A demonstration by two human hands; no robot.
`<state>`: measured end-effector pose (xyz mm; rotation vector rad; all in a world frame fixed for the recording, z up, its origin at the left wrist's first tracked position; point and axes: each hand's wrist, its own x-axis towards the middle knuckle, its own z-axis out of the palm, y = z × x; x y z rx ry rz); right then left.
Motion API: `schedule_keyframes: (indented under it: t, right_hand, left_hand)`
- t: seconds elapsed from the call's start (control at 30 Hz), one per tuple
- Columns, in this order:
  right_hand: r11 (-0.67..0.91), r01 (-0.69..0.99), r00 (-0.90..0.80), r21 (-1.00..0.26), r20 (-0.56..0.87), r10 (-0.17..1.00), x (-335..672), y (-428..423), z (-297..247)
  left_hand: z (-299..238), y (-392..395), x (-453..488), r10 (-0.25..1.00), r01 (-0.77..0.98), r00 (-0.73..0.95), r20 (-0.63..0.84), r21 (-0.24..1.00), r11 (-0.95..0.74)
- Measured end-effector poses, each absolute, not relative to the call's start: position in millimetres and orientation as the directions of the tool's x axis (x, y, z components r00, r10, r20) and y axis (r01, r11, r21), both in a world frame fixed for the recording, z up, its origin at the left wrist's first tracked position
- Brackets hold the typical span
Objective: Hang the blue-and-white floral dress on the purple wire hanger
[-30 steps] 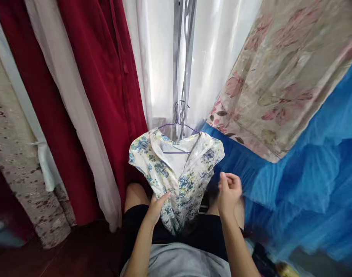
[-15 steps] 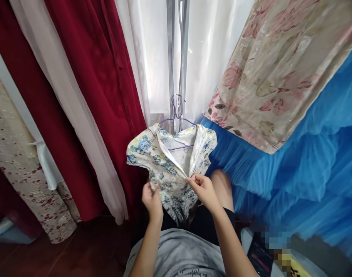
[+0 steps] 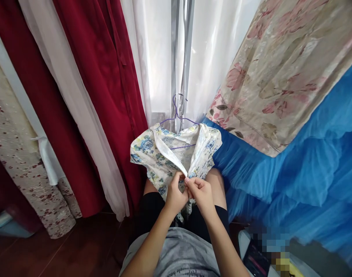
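A white blouse (image 3: 153,154) with blue and yellow flowers hangs on a purple wire hanger (image 3: 176,115) in front of my lap. Its front lies open in a V at the neck, with the white inner facing showing. At the bottom of that V, my right hand (image 3: 200,192) pinches the front edge between thumb and finger. Close against it, my left hand (image 3: 176,194) grips the other side of the blouse front, fingertips nearly touching the right ones. Any button or fastener between the fingers is hidden. The lower blouse hangs between my knees.
Dark red cloth (image 3: 86,96) and pale sheer fabric hang at the left. A blue ruffled gown (image 3: 309,165) and a floral beige cloth (image 3: 268,88) hang at the right. White curtain (image 3: 158,57) stands behind the hanger. A phone-like dark item (image 3: 255,256) lies low at the right.
My left hand has moved from the blouse's left side up and right to meet my right hand at the front opening. The right hand keeps its pinch.
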<state>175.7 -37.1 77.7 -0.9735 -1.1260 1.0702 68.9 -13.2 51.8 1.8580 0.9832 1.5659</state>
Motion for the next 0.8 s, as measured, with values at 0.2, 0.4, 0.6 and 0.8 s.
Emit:
schedule_keyframes:
  t: [0.2, 0.4, 0.6, 0.8]
  right_hand:
    - [0.141, -0.208, 0.063, -0.968, 0.13, 0.989, 171, -39, 86]
    - [0.192, -0.204, 0.027, -0.96, 0.19, 0.981, 177, -7, 143]
    - [0.22, -0.281, 0.039, -0.934, 0.218, 0.975, 175, 64, 224]
    - [0.349, -0.193, 0.029, -0.917, 0.351, 0.936, 175, 67, 228]
  left_hand:
    - [49, -15, 64, 0.795, 0.197, 0.03, 0.606, 0.776, -0.599]
    - [47, -9, 51, 0.743, 0.329, 0.147, 0.653, 0.676, -0.659]
    - [34, -7, 34, 0.759, 0.451, 0.26, 0.597, 0.62, -0.642]
    - [62, 18, 17, 0.755, 0.412, 0.285, 0.591, 0.635, -0.653]
